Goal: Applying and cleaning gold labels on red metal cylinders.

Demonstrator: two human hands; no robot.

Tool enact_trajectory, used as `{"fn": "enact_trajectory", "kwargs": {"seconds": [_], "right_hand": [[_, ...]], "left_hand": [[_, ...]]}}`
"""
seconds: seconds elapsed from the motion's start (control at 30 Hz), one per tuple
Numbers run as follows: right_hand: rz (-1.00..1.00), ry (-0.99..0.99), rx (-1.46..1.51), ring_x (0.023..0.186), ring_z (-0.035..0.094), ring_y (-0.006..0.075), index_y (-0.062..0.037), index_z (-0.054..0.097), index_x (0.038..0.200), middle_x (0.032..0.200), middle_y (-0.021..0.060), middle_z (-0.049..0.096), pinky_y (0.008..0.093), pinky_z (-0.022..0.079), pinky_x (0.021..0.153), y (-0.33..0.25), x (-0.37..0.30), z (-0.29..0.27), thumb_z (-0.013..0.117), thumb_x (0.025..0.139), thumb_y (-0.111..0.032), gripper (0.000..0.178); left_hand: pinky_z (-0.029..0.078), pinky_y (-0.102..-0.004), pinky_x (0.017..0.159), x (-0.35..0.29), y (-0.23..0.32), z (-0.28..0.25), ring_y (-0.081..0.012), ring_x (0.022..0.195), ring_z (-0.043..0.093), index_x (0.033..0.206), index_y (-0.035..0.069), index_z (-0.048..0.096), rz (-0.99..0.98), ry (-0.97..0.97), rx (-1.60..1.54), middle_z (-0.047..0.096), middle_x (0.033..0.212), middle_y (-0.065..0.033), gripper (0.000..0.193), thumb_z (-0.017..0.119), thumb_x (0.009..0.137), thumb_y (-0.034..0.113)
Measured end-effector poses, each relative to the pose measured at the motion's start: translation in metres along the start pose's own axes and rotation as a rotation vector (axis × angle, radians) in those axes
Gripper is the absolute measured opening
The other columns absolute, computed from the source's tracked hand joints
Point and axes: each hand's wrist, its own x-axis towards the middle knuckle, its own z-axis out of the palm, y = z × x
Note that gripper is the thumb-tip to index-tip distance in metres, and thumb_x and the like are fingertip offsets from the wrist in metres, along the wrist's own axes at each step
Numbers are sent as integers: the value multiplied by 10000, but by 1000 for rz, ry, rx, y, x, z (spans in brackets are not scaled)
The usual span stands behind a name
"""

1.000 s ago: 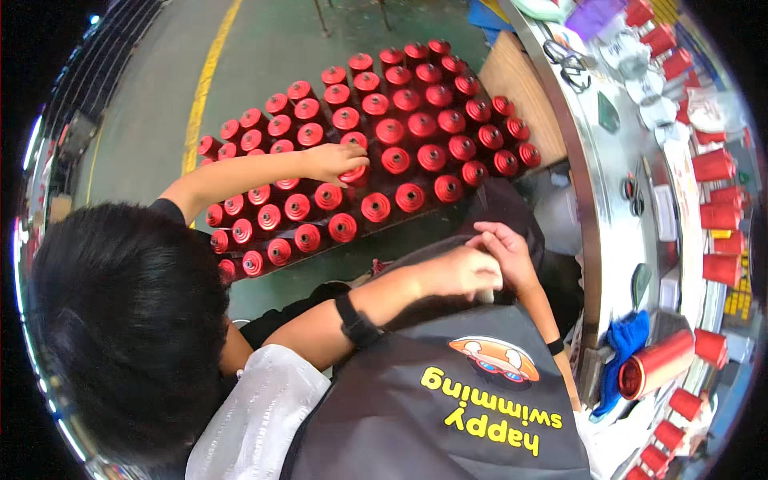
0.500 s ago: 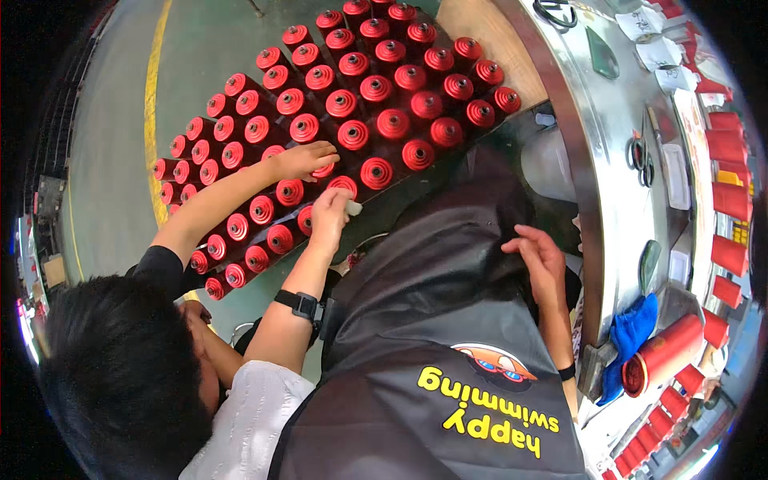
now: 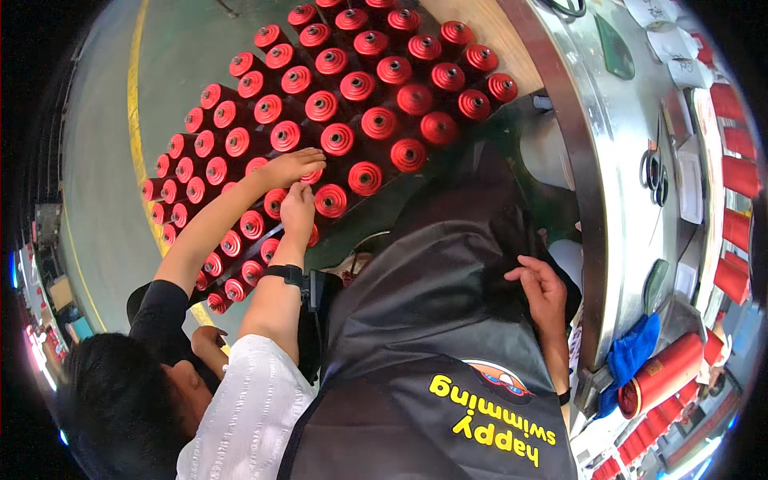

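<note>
While your left hand point(image 3: 298, 206), grip too obscured to tell, is at the rows of upright red cylinders point(image 3: 330, 200) beside a co-worker's hand point(image 3: 294, 166), your right hand point(image 3: 544, 292), grip released, fingers loosely curled, is by the black apron point(image 3: 400, 320).

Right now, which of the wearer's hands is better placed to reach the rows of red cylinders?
Probably the left hand: it is at the red cylinders, beside a co-worker's hand. The right hand is farther away, by the black apron.
</note>
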Motion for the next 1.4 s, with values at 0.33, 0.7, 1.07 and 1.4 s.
{"fn": "enact_trajectory", "kwargs": {"seconds": [0.33, 0.7, 1.07, 1.4], "right_hand": [[20, -2, -101, 898, 676, 135, 10, 602, 1212, 965, 99, 728, 263, 507, 822, -3, -6, 4, 551, 983, -94, 256], [34, -35, -127, 900, 680, 144, -1, 614, 1207, 954, 97, 731, 277, 513, 823, 1, 1, 7, 566, 987, -143, 266], [-43, -52, -197, 752, 588, 47, -11, 621, 1203, 948, 65, 737, 208, 456, 689, 5, 2, 8, 575, 973, -105, 252], [-27, -38, -215, 699, 578, 24, -10, 620, 1196, 933, 56, 738, 187, 438, 626, 5, 0, 10, 581, 967, -104, 251]], "left_hand": [[560, -458, 720, -15, 13, 19, -387, 852, 664, 1051, 47, 472, 337, -354, 540, 632, 945, -226, 299, 652, 869, 203], [545, -480, 720, -26, 3, 26, -396, 855, 669, 1127, 26, 488, 251, -478, 573, 644, 1001, -255, 293, 551, 893, 191], [545, -489, 732, -21, -1, 19, -418, 825, 659, 1047, 29, 476, 255, -365, 469, 643, 924, -237, 349, 679, 862, 244], [542, -490, 824, 60, 12, -1, -452, 974, 622, 1232, 28, 429, 190, -127, 439, 573, 1120, -301, 453, 631, 903, 264]]}}
